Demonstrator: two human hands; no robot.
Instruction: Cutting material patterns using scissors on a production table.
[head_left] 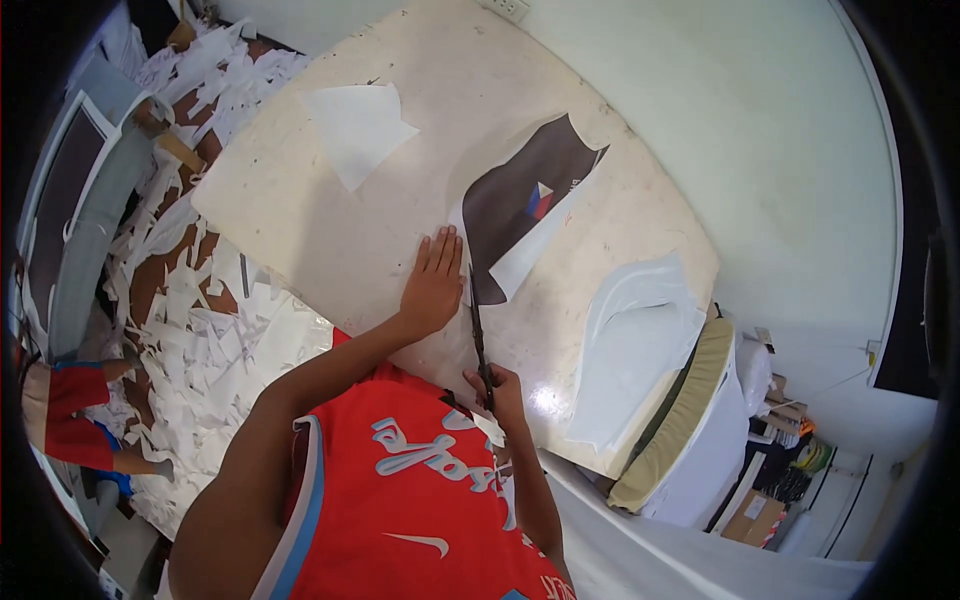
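Observation:
A dark grey cut piece [505, 205] with a small blue, red and white emblem lies on the pale table [300, 200]; its white underside shows along a turned-up edge. Black long-bladed scissors [477, 335] reach up to the lower left edge of this piece. Around their handles, near the table's front edge, my right hand [502, 395] is closed. My left hand [435, 285] lies flat just left of the blades, fingers stretched out and close to the dark piece. Whether the fingertips press on its white margin, I cannot tell.
A white cut piece [362, 130] lies at the table's far left, and glossy white sheets [635, 345] at its right. White scraps [220, 370] cover the floor on the left, where another person's red shorts [80, 415] show. Boxes [757, 518] stand at the lower right.

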